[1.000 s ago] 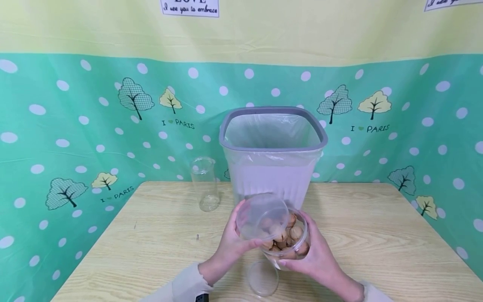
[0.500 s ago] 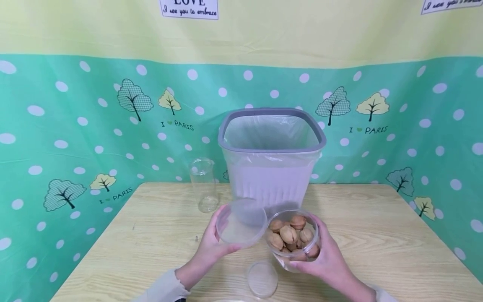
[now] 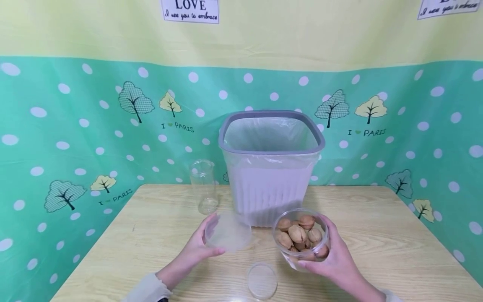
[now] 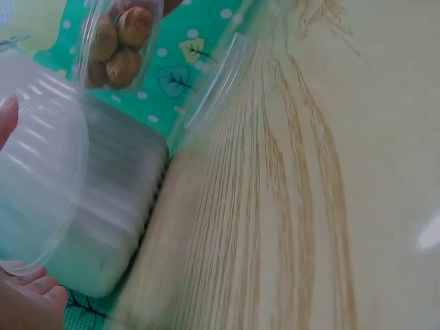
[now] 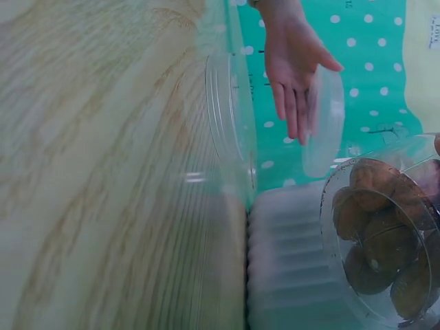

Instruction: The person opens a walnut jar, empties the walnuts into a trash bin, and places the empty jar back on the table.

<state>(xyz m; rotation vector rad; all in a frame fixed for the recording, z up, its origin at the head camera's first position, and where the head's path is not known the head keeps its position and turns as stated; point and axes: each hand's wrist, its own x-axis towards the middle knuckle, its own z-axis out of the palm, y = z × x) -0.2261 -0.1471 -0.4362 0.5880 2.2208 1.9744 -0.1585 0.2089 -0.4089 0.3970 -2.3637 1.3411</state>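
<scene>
My left hand (image 3: pixel 194 247) holds a translucent round lid (image 3: pixel 228 231) by its edge, thumb and fingers on its rim. In the right wrist view, that lid (image 5: pixel 324 127) stands on edge against the fingers. My right hand (image 3: pixel 339 256) grips a clear plastic jar (image 3: pixel 292 260) from its right side. The jar's mouth is uncovered and tilts toward the head camera. Several brown walnuts (image 3: pixel 297 234) fill it. The left wrist view shows the walnuts (image 4: pixel 124 65) through the jar's wall. Below and between the hands, a smaller clear round lid (image 3: pixel 262 281) lies on the table.
A bin (image 3: pixel 269 180) with a grey rim and plastic liner stands behind the hands. To its left is a tall clear jar (image 3: pixel 203 188) on the wooden table (image 3: pixel 158 222). A patterned curtain (image 3: pixel 75 126) hangs around the back and sides.
The lid in my left hand has moved left and down, off the jar's mouth. My right hand has carried the walnut jar slightly right. The smaller lid has stayed on the table.
</scene>
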